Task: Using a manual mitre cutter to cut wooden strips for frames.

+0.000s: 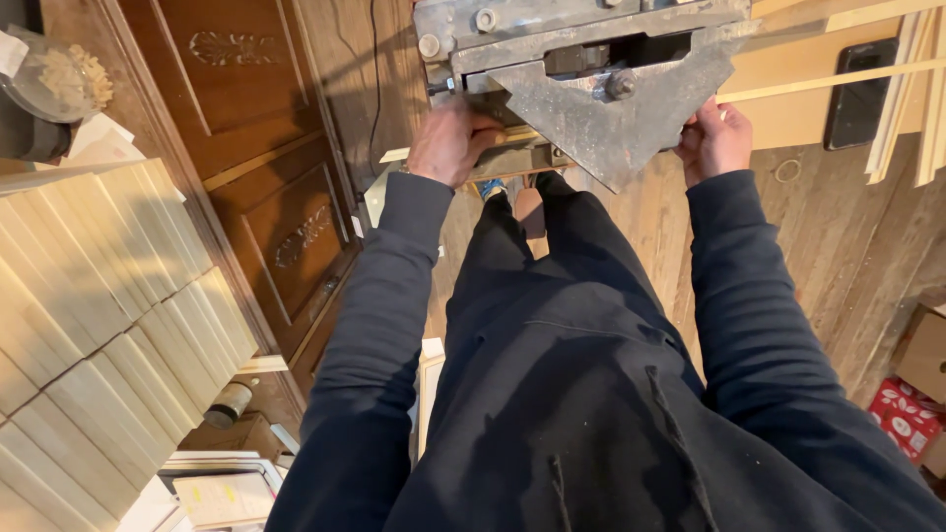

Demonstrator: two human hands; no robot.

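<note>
Two hands are seen at the top centre of the frame, at a grey metal machine (591, 89). The left hand (451, 141) is closed over a pale wooden strip (512, 158) under the machine, while the right hand (713, 141) is curled against the triangular metal plate's edge; what it grips, if anything, cannot be told. Stacked pale boards (99, 305) are seen at the left, and a dark phone (859, 94) at the upper right.

A grey, worn metal machine (591, 69) with a triangular plate pointing down sits at the top centre. A pale, thin wooden strip (463, 148) lies level beneath its lower edge, sticking out past its left side.
</note>
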